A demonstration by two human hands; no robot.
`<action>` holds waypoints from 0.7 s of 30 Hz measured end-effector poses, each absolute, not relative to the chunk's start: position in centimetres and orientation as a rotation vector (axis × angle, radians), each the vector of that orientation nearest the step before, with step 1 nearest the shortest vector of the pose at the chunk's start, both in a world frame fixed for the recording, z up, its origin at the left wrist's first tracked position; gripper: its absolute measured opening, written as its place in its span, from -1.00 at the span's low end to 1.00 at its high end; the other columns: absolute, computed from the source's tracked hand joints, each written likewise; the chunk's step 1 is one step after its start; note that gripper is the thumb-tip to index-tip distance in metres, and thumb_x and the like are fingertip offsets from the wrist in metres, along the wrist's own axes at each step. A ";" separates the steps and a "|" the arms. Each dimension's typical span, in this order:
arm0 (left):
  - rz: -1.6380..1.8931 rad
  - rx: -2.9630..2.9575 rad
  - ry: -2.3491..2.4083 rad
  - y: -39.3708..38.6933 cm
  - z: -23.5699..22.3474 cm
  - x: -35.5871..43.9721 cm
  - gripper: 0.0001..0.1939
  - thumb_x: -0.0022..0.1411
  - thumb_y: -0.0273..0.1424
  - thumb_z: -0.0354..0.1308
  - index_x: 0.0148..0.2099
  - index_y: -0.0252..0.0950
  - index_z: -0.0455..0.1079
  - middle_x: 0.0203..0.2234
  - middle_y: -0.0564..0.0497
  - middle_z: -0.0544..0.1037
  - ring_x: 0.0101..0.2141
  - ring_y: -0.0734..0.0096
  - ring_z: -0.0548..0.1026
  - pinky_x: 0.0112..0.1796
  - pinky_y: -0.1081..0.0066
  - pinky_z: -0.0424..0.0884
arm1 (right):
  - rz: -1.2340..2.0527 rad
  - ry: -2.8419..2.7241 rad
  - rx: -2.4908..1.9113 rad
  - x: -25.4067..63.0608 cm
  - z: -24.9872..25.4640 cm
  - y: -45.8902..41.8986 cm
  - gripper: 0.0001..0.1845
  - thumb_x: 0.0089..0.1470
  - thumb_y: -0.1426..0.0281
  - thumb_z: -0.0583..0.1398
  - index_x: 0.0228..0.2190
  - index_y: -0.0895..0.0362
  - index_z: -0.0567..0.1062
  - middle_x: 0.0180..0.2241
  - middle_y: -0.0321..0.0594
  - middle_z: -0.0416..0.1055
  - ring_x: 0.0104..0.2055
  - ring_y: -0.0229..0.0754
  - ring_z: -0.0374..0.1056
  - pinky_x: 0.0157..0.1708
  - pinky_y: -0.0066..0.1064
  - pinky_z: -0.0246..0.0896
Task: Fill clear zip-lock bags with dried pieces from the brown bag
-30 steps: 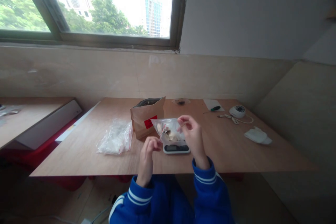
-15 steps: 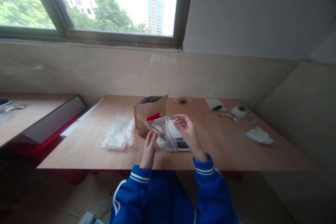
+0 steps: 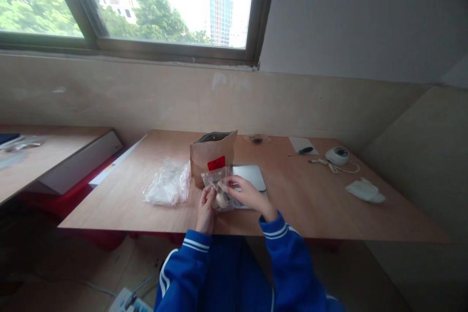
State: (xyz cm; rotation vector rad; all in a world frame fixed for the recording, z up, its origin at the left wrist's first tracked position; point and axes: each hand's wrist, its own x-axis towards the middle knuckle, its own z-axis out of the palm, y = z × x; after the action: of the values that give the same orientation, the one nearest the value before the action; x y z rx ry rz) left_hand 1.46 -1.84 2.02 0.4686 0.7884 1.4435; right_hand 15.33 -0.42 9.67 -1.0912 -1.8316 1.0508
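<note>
A clear zip bag (image 3: 222,201) with a red seal line holds pale and dark pieces, perhaps dried mushrooms. My left hand (image 3: 206,204) grips its left side, fingers closed. My right hand (image 3: 245,191) is closed on the bag's right side, near the red line. Right behind the bag stands a brown paper pouch (image 3: 210,156) with a red label, its top gaping. Partly hidden by my right hand and the bag is a flat scale (image 3: 252,175) with a silver plate.
Left of the pouch lies a pile of empty clear zip bags (image 3: 166,185). Toward the back are a small bag with dark contents (image 3: 257,140) and a green-handled screwdriver (image 3: 305,150) on paper. A white dome camera (image 3: 337,155) and crumpled white item (image 3: 365,190) sit at the right.
My right hand has come down and left from above the scale onto the zip bag, and its fingers have closed there. My left hand keeps its hold. The view has shifted slightly.
</note>
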 end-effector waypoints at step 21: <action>1.456 0.622 0.978 -1.2 -0.6 1.1 -0.54 -0.02 -0.07 0.29 -0.18 -0.28 0.39 -0.29 -0.02 0.55 -0.22 0.25 0.50 -0.17 0.32 0.40 | 1.167 -1.588 -1.163 17.1 9.9 0.8 -0.65 -0.03 0.19 0.28 -0.26 0.17 0.46 -0.28 -0.15 0.51 -0.26 -0.16 0.45 -0.25 -0.35 0.35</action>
State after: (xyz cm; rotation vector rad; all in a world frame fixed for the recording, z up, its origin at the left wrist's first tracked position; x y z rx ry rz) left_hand 1.13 -1.17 -0.60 0.6216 0.9781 1.4564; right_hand 17.06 0.80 9.90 -1.1630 -1.5881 1.1666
